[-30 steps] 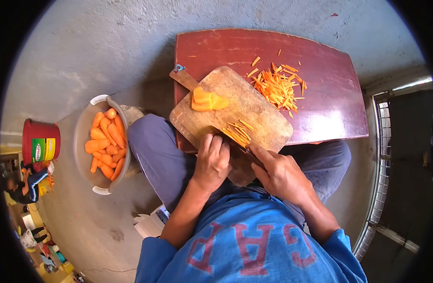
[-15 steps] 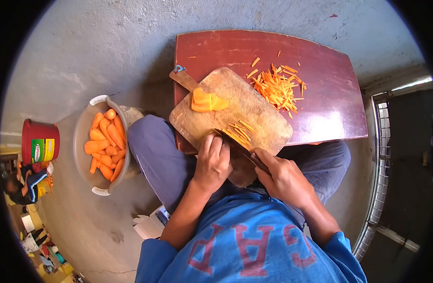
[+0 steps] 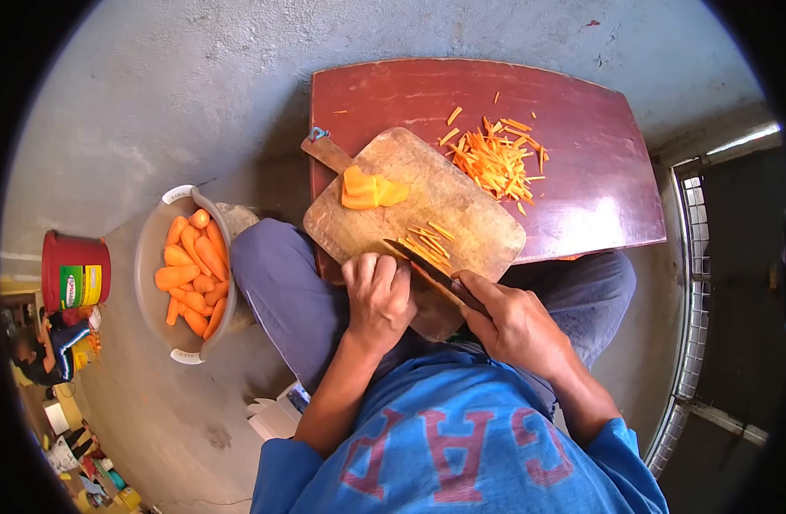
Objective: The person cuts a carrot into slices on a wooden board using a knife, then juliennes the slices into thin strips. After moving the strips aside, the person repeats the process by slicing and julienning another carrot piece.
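My right hand [image 3: 520, 327] is wrapped round the handle of a dark-bladed kitchen knife [image 3: 420, 263], its blade slanting up and left over the board. Beside the blade, my left hand [image 3: 380, 300] is closed, fingers curled down on a carrot piece that is mostly hidden; only a thin orange edge shows by the knife. Thin carrot sticks [image 3: 429, 242] lie just beyond the blade. Higher on the worn wooden cutting board [image 3: 474, 214] rest several overlapping carrot slices [image 3: 371, 188]. A pile of cut carrot sticks [image 3: 494, 161] lies on the red table [image 3: 581, 171].
The board overhangs the table's near edge, above my legs. At left on the floor stands a grey basin [image 3: 144, 287] of peeled carrots [image 3: 196, 265]. Farther left are a red bucket [image 3: 54, 265] and a seated person [image 3: 46, 351]. A barred door [image 3: 693, 257] is at right.
My left hand's fingers have shifted slightly left and loosened a little from the blade. The knife stays in my right hand, its tip nearly in place. The whole view has shifted slightly.
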`<move>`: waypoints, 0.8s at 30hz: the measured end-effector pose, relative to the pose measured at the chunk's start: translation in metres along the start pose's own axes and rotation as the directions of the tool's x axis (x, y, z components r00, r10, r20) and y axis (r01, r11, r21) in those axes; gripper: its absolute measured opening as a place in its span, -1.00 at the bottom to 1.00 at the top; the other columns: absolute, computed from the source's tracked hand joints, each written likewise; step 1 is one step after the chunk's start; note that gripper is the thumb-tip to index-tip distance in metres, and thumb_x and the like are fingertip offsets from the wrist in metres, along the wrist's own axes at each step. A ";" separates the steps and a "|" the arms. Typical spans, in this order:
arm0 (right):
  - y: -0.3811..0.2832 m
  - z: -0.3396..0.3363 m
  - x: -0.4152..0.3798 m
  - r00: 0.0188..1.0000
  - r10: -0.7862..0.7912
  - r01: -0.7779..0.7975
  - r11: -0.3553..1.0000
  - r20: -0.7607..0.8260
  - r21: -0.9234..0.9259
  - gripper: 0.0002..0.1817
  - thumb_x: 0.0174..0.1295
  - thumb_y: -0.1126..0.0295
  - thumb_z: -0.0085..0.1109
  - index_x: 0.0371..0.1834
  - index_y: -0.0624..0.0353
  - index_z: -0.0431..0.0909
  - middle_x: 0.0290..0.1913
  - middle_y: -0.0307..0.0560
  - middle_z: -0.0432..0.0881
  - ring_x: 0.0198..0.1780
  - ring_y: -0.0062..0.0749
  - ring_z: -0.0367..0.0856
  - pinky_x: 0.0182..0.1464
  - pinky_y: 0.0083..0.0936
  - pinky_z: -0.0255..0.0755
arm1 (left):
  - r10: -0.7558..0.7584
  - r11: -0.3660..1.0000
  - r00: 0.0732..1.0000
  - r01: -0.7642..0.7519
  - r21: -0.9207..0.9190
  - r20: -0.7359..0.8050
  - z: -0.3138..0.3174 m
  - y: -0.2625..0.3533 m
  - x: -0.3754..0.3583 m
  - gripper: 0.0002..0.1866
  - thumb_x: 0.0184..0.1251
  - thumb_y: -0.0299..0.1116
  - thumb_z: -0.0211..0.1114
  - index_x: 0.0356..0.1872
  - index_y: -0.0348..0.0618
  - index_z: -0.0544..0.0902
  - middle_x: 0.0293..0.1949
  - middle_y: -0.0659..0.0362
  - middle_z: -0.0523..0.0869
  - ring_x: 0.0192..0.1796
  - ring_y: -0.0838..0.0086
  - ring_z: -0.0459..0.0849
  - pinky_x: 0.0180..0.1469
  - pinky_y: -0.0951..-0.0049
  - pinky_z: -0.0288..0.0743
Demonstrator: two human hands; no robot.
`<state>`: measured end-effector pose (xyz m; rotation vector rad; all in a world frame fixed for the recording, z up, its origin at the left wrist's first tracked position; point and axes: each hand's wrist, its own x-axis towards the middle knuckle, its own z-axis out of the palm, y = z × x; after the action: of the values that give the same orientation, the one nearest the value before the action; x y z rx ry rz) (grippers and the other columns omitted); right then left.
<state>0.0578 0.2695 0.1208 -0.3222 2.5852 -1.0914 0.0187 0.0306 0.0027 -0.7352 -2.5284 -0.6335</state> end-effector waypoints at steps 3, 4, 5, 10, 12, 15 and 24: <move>-0.004 -0.004 -0.008 0.997 -0.023 0.020 0.999 -0.073 -0.039 -0.50 0.60 0.48 0.41 0.55 0.33 0.61 0.14 0.39 0.88 0.08 0.45 0.90 0.08 0.09 0.79 | -0.084 0.996 0.995 0.084 -0.008 -0.047 0.002 -0.005 -0.001 -0.86 0.27 -0.59 0.48 -0.16 -0.20 0.81 -0.24 0.10 0.61 -0.07 0.07 0.66 0.10 -0.05 0.44; -0.006 -0.006 -0.009 0.998 -0.010 0.008 0.999 -0.061 -0.034 -0.50 0.60 0.48 0.41 0.54 0.33 0.62 0.15 0.38 0.89 0.09 0.44 0.90 0.10 0.09 0.80 | -0.119 0.993 0.991 0.118 -0.016 -0.059 0.000 -0.007 0.001 -0.85 0.29 -0.61 0.49 -0.16 -0.20 0.83 -0.26 0.11 0.62 -0.08 0.08 0.66 0.08 -0.03 0.44; -0.008 -0.008 -0.010 0.999 0.004 -0.006 1.000 -0.052 -0.030 -0.51 0.60 0.48 0.41 0.54 0.33 0.62 0.16 0.38 0.89 0.11 0.44 0.90 0.11 0.08 0.80 | -0.174 0.984 0.982 0.170 -0.049 -0.080 -0.002 -0.009 0.004 -0.87 0.35 -0.60 0.55 -0.14 -0.20 0.86 -0.29 0.12 0.65 -0.11 0.09 0.67 0.08 0.00 0.47; 0.004 0.001 -0.007 0.999 -0.037 0.037 0.999 0.002 0.038 -0.53 0.61 0.47 0.41 0.51 0.35 0.63 0.18 0.34 0.91 0.16 0.39 0.91 0.14 0.06 0.81 | -0.398 0.889 0.894 0.319 -0.329 -0.207 -0.003 -0.016 0.006 -0.89 0.44 -0.57 0.59 -0.09 -0.17 0.91 -0.29 0.13 0.70 -0.17 0.08 0.68 0.03 0.04 0.53; 0.020 0.001 0.005 0.997 -0.078 0.077 0.995 0.009 0.057 -0.55 0.62 0.44 0.41 0.48 0.35 0.65 0.16 0.32 0.92 0.17 0.36 0.92 0.15 0.04 0.81 | -0.492 0.817 0.857 0.394 -0.422 -0.153 -0.006 -0.015 0.006 -0.90 0.46 -0.56 0.58 -0.09 -0.15 0.91 -0.29 0.13 0.70 -0.17 0.08 0.68 0.03 0.06 0.54; 0.035 -0.025 0.027 0.999 0.034 -0.034 0.999 -0.020 0.037 -0.62 0.70 0.34 0.39 0.38 0.40 0.72 0.07 0.31 0.94 0.13 0.26 0.97 0.14 -0.08 0.80 | -0.497 0.798 0.861 0.404 -0.448 -0.109 -0.007 -0.014 0.007 -0.92 0.47 -0.56 0.58 -0.11 -0.16 0.91 -0.30 0.13 0.69 -0.17 0.08 0.68 0.04 0.06 0.55; 0.091 -0.078 0.065 0.940 -0.002 -0.049 0.989 -0.341 -0.141 -0.59 0.65 0.31 0.50 0.41 0.32 0.76 -0.03 0.25 0.93 -0.02 0.11 0.98 0.05 -0.15 0.80 | -0.297 0.862 0.955 0.254 -0.438 -0.030 0.001 0.000 0.015 -0.87 0.49 -0.56 0.60 -0.02 -0.24 0.91 -0.30 0.09 0.68 -0.15 0.10 0.71 0.05 0.06 0.58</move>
<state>-0.0390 0.3612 0.0929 -0.1434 2.9765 -1.0261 0.0065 0.0369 0.0096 -0.4616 -2.4450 -1.3271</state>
